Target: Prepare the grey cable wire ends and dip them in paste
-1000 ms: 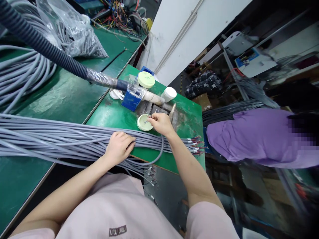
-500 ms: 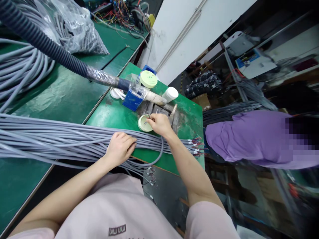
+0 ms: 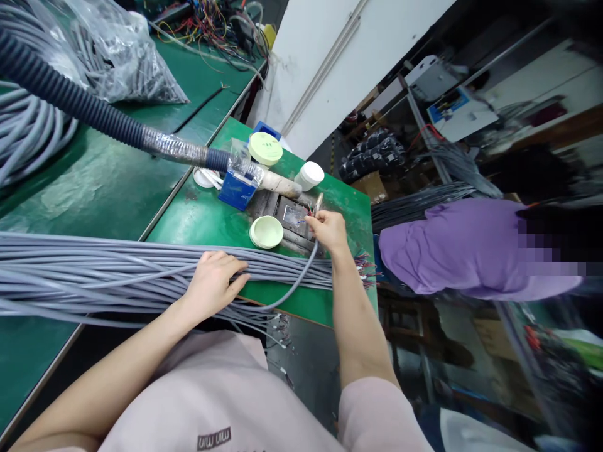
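Observation:
My left hand (image 3: 211, 284) lies with spread fingers on top of a thick bundle of grey cables (image 3: 117, 276), which runs across the green workbench (image 3: 188, 229). My right hand (image 3: 327, 230) pinches the end of a single grey cable (image 3: 294, 279) that loops up from the bundle. Its fingertips are over a metal fixture (image 3: 294, 218) with a clear plastic top. A pale green round lid (image 3: 266, 232) lies just left of that hand, apart from it. Thin wire ends at the fingertips are too small to make out.
A corrugated dark hose (image 3: 70, 94) with a foil-wrapped section (image 3: 174, 147) reaches over the bench to a blue box (image 3: 238, 190). A white bottle (image 3: 309, 176) stands behind the fixture. A person in a purple top (image 3: 452, 248) works at the right.
My right hand has moved right, off the green lid and over the metal fixture, with the cable end still in its fingers. My left hand stays on the bundle.

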### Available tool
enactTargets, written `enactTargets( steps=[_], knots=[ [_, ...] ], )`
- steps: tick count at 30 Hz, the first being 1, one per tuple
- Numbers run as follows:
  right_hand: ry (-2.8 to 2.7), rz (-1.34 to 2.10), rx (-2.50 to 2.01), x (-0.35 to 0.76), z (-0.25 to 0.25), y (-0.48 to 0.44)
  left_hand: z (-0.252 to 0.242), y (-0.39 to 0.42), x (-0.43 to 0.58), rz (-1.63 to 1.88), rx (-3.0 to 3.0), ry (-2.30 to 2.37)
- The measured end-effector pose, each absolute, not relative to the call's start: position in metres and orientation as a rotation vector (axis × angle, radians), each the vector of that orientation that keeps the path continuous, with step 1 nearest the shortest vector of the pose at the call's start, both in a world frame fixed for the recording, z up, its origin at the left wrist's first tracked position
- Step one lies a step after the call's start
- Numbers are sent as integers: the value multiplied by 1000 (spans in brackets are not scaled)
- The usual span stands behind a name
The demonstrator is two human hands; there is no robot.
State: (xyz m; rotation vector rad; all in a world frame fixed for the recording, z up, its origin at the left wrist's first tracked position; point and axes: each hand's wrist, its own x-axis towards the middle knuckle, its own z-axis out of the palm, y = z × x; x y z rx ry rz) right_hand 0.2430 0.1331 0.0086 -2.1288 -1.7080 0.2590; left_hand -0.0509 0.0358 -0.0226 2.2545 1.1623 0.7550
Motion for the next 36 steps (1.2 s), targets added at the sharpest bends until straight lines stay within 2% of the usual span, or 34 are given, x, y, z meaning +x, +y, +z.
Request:
enactTargets(
  steps=[11, 23, 27, 32, 36],
  knots=[
    [-1621, 216, -2232, 257, -17, 159, -22, 37, -51, 748, 2255, 1141],
    [-1654, 242, -2262, 250, -19, 164, -22, 38, -51, 735, 2252, 1141],
    [-1652, 251, -2208, 249, -6, 155, -23, 39, -50, 733, 2258, 1143],
    [-1571, 463, -1848, 242, 29, 117, -23, 39, -50, 761, 2248, 1151],
    [-1553, 490, -1730, 231, 55, 74, -23, 39, -49, 747, 2232, 1169]
  ],
)
